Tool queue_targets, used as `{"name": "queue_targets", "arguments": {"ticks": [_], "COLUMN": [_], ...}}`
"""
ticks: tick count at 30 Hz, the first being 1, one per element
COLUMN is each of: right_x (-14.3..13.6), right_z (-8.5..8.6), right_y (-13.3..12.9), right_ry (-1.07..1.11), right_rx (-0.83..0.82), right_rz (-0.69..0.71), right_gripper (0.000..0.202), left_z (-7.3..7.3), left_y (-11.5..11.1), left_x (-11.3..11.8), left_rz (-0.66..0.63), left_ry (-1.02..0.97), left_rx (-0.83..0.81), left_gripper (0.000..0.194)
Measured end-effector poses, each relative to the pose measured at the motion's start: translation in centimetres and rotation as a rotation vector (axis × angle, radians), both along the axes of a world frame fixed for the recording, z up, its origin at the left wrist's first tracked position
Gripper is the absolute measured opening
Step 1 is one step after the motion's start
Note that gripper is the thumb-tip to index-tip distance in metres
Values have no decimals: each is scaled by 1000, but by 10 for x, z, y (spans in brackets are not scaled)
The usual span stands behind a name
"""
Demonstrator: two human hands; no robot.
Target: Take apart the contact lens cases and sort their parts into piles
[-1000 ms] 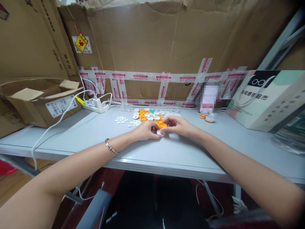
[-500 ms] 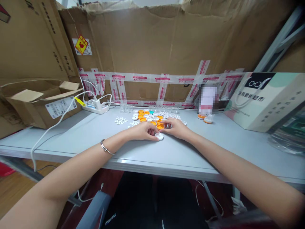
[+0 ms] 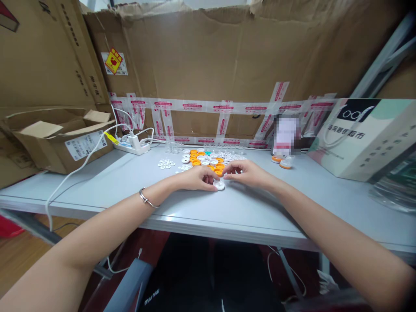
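A white round plastic cap (image 3: pixel 219 185) lies on the table, held at its left edge between the thumb and fingers of my left hand (image 3: pixel 199 178). My right hand (image 3: pixel 243 171) is just to the right and behind it, thumb and forefinger drawn together in a pinch. Whatever is between those fingertips, if anything, is too small to make out. Right behind both hands spreads a pile of orange caps (image 3: pixel 218 172) and white caps (image 3: pixel 205 162), partly hidden by my fingers. Small white discs (image 3: pixel 166 164) form a separate group to the left.
Clear plastic cups (image 3: pixel 172 147) stand along the back. A power strip (image 3: pixel 134 147) with white cables and an open carton (image 3: pixel 55 138) are at left. On the right are orange-based containers (image 3: pixel 286 163), a printed paper bag (image 3: pixel 347 143) and a large clear bottle (image 3: pixel 396 177).
My right hand has drawn slightly right, away from the orange cap at the pile's front. My left hand stays on the white cap. The whole view has shifted a little.
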State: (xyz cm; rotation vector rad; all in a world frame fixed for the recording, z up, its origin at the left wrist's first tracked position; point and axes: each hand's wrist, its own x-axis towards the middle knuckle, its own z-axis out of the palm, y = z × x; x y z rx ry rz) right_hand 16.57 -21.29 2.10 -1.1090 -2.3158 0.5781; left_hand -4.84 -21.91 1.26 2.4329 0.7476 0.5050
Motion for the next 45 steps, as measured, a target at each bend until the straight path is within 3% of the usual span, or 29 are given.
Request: {"name": "queue_targets", "arguments": {"ticks": [6,11,18,24,31,37,41,45], "right_x": [0,-3,-11,-15,-16,-16,-16,-16], "right_z": [2,-5,-12,-14,-14,-14,-14,-14], "right_y": [-7,-3,-5,-5,-7,-7,-9,-10], "right_ry": [-88,-94,-38,-29,-57,-58,-57,-49], "right_rx": [-146,-141,-136,-105,-88,-62,-64,-73], "right_rz": [140,172,30,-3,10,20,8,-25], "right_gripper": [35,42,35,31,29,27,30,31], "left_z": [4,6,4,9,20,16,15,27], "left_y": [0,0,2,7,-1,-12,-12,2], "left_x": [-1,1,3,11,20,24,20,-6], "left_rz": [55,96,139,239,270,340,295,280], "left_ry": [-66,-76,5,105,273,382,296,69], "left_rx": [-35,41,52,0,231,432,405,359], "left_gripper": [32,18,21,20,15,20,13,13]}}
